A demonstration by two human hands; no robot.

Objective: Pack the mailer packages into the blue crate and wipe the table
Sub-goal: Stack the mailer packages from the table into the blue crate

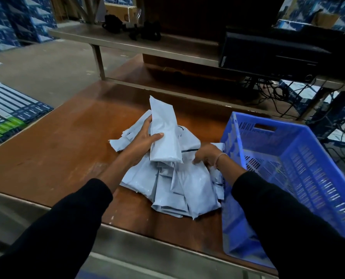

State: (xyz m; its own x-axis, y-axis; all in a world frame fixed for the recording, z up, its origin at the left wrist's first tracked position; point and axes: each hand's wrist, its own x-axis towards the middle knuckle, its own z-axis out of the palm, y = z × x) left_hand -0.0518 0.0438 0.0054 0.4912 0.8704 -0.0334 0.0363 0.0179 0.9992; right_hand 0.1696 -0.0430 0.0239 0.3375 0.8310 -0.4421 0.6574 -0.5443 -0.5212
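A heap of several pale grey mailer packages lies in the middle of the brown wooden table. My left hand grips one long mailer package and holds it upright above the heap. My right hand rests on the right side of the heap, fingers curled on a package there. The blue crate with slotted walls stands on the table just right of the heap; its inside looks bare where I can see it. My right forearm covers part of the crate's near side.
A raised metal shelf runs along the table's back, with dark gear and a black computer case on it. Cables hang behind the crate. Flat boxes lie on the floor at left. The table's near edge has a metal strip.
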